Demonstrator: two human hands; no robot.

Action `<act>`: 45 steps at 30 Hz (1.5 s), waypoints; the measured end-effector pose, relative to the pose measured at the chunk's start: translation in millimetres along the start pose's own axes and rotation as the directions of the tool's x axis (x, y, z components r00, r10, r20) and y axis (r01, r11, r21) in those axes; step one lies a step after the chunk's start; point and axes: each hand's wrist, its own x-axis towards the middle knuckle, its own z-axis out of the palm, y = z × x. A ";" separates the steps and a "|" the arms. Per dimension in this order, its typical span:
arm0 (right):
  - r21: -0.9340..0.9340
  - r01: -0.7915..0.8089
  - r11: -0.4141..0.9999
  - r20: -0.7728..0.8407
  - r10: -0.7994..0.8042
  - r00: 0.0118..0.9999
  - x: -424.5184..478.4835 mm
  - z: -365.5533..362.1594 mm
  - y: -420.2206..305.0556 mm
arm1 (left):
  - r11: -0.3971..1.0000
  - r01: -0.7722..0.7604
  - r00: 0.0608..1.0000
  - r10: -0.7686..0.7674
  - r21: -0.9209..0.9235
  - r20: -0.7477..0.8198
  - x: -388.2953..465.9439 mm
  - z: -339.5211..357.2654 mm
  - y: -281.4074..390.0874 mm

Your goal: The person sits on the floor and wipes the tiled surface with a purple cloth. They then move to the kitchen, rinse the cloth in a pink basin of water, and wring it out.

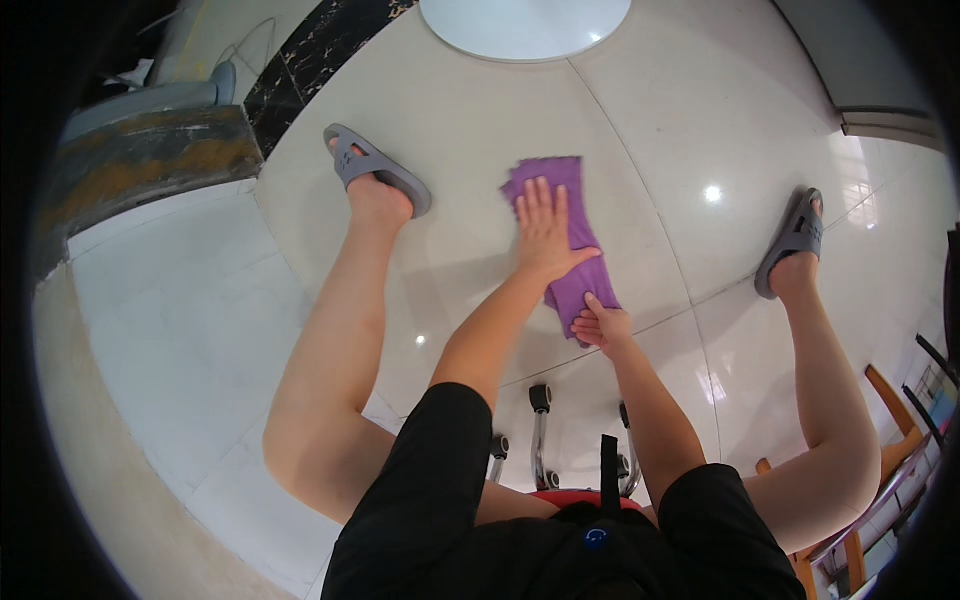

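A folded purple cloth stretches lengthwise between my knees, over glossy pale floor tiles. Whether it touches the floor, I cannot tell. My left hand lies flat across its far half, fingers pointing away and thumb spread to the right. At the near end, my right hand grips the cloth's edge, its thumb on top and its fingers curled at the corner.
Grey slippers are on my feet, set wide apart. Ahead stands a round white base. Chair casters sit beneath me. A grey cabinet-like object is far right; wooden furniture stands near right. A dark stone ledge lies left.
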 end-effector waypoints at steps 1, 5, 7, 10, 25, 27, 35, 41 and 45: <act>0.048 -0.033 0.998 0.002 0.033 0.999 2.1 -11.6 -1.9 | 0.999 -0.045 0.999 0.045 -0.012 0.003 7.0 4.1 12.4; 0.151 -0.059 0.987 -0.013 0.062 0.998 9.8 -78.7 -19.1 | 0.985 -0.161 0.987 0.162 -0.068 0.008 21.6 23.3 61.3; 0.104 -0.027 0.994 -0.104 0.038 0.994 7.8 -112.6 -38.8 | 0.981 -0.162 0.986 0.164 -0.104 0.007 20.9 31.9 84.7; 0.068 0.071 0.995 -0.256 -0.052 0.965 6.9 -144.0 -66.2 | 0.988 -0.073 0.997 0.076 -0.136 0.020 13.2 40.8 107.2; -0.498 0.216 0.840 -0.729 -0.540 0.420 -20.3 -87.9 53.4 | 0.967 0.251 0.963 -0.253 0.030 0.090 -130.2 67.5 102.9; -0.626 0.242 0.741 -0.631 -0.664 0.401 -23.1 -70.3 52.7 | 0.986 0.160 0.986 -0.158 -0.044 0.052 -122.9 67.2 104.0; -0.691 0.008 0.722 -0.623 -0.601 0.501 -5.4 -60.6 4.1 | 0.987 0.158 0.985 -0.160 0.027 0.060 -72.1 67.5 124.8; -0.784 0.050 0.619 -0.559 -0.738 0.377 12.4 -73.3 -93.0 | 0.991 0.110 0.991 -0.115 0.076 0.066 28.7 51.9 151.5; -0.822 0.055 0.567 -0.526 -0.793 0.308 23.7 -79.9 -148.6 | 0.998 0.034 0.997 -0.038 0.059 0.068 88.1 44.6 162.8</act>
